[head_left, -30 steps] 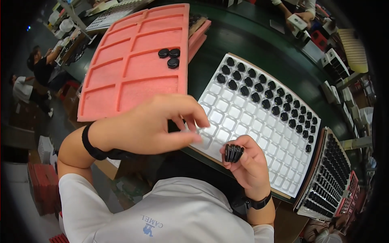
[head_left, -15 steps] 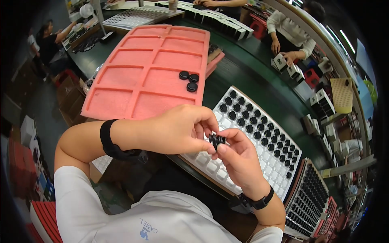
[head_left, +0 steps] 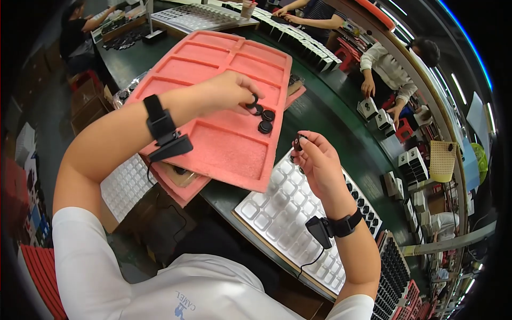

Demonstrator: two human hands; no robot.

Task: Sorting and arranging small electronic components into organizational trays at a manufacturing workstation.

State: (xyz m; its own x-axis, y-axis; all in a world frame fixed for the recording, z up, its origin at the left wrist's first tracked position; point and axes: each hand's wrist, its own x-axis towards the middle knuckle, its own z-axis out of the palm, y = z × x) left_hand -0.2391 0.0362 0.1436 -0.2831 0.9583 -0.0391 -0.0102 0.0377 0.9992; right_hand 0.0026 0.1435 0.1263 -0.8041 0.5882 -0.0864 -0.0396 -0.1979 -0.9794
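At upper centre the left hand [head_left: 226,94] pinches a small round black piece [head_left: 254,100] over a pink moulded tray [head_left: 226,154], while right of centre the right hand [head_left: 323,166] grasps a dark disc-shaped piece [head_left: 297,142], both probably light, stiff, best held by their rims.

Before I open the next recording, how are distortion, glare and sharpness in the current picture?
Head view throughout: straight edges bow toward the black fisheye rim; white tube-shaped ceiling lights glare at upper right; the white plastic compartment tray catches soft highlights; the left hand and right hand look reasonably clear.
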